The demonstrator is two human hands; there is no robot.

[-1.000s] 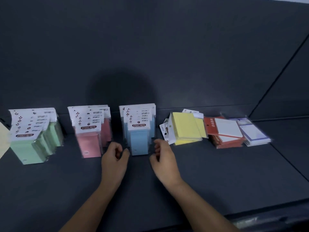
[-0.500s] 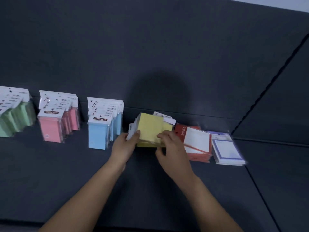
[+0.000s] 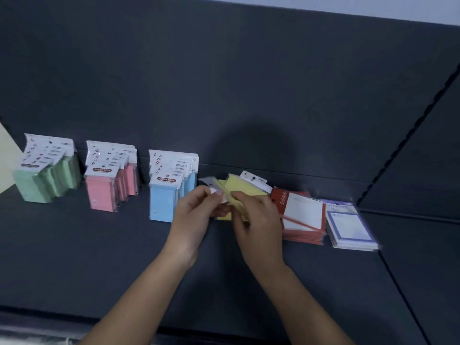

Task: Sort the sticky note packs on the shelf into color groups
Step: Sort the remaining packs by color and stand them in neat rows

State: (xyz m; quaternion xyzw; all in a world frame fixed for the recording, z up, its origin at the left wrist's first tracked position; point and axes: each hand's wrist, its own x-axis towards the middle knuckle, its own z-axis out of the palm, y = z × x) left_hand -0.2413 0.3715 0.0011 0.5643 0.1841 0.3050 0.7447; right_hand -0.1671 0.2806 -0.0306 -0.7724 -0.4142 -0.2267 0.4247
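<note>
On the dark shelf [image 3: 99, 257] stand three upright rows of sticky note packs: green [image 3: 47, 180] at the left, pink [image 3: 109, 188] beside it, blue [image 3: 169, 192] in the middle. Right of the blue row lies a loose heap of yellow packs [image 3: 242, 188]. My left hand [image 3: 196, 215] and my right hand [image 3: 256, 215] both grip yellow packs at the heap's front, lifted and tilted, blurred by motion. The hands hide the lower part of the heap.
A stack of red-edged note packs [image 3: 303, 217] lies flat right of the yellow heap, and a stack of purple-framed packs [image 3: 348, 225] lies beyond it. The shelf's back panel [image 3: 224, 83] rises behind everything. A seam [image 3: 408, 295] separates the neighbouring shelf at right.
Both hands left the blue row, moved right to the yellow heap, took hold of yellow packs and have lifted them. The view has shifted right and back.
</note>
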